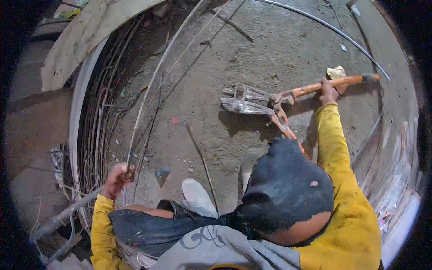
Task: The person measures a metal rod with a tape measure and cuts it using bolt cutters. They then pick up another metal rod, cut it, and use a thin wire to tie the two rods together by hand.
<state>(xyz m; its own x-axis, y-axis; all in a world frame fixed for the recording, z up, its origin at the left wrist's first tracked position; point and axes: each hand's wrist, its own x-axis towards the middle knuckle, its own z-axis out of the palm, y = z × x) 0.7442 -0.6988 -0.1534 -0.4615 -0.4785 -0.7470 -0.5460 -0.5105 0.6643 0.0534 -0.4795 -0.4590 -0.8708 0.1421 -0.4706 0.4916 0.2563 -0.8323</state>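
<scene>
My left hand (118, 181) is closed around the lower end of a long thin steel rod (155, 76), which slants up and away toward the top of the view. My right hand (328, 92) grips one orange handle of a large bolt cutter (252, 100). Its worn metal jaws point left over the dirt floor, with no rod between them. The second orange handle runs down beside my bent knee (288, 184), which hides its end. The handle in my hand ends in a dark grip.
A bundle of rusty rods (100, 117) lies along the left, beside a pale board (85, 90). A curved pipe (324, 22) crosses the upper right. A short rod (200, 162) lies near my white boot (198, 195). A crumpled yellowish scrap (335, 72) sits behind the right hand.
</scene>
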